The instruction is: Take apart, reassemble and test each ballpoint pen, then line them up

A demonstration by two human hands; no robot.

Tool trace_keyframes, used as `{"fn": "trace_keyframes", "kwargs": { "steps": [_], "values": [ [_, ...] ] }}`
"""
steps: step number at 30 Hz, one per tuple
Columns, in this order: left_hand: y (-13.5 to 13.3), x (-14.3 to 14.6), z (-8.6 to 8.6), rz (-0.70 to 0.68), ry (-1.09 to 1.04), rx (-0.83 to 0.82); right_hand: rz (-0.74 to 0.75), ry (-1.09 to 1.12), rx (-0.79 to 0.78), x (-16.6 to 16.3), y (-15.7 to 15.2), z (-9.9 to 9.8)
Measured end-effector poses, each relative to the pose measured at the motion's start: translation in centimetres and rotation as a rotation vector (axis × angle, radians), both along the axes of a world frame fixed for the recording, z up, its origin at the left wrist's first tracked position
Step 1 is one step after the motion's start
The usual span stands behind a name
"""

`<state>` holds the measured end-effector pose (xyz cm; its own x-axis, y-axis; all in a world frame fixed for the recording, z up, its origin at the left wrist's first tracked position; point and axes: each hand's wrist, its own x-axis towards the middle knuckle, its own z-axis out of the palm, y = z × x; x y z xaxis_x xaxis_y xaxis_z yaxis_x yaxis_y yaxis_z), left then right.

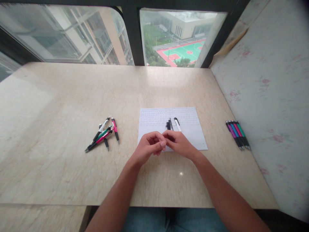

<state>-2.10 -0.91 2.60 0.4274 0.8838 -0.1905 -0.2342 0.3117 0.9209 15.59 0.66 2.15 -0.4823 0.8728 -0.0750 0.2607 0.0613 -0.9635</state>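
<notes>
My left hand (pixel 148 145) and my right hand (pixel 180 143) meet over the near edge of a white sheet of paper (pixel 190 129) covered in faint writing. Both have their fingers curled and pinched together; whatever is between them is hidden. Just beyond my fingers, on the paper, lie pen parts (pixel 173 124): two short black pieces, a thin rod and a white and black barrel.
A loose pile of several pens (pixel 103 132) in white, green, pink and black lies on the beige stone table (pixel 72 167) to the left. A tidy row of several pens (pixel 238 133) lies at the right, by the papered wall (pixel 270 96). Windows run behind the table.
</notes>
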Motion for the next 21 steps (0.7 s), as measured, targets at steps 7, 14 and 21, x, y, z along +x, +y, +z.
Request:
{"fn": "trace_keyframes", "kwargs": {
  "steps": [7,14,21],
  "values": [
    [-0.36,0.68,0.70,-0.188,0.034,-0.004,0.064,-0.039,-0.025,0.39,0.27,-0.22],
    [-0.41,0.68,0.34,-0.175,0.063,-0.026,0.071,-0.054,-0.028,0.43,0.18,-0.42],
    [-0.49,0.78,0.27,-0.154,0.061,-0.041,0.073,-0.053,-0.029,0.32,0.25,-0.46]
  ]
}}
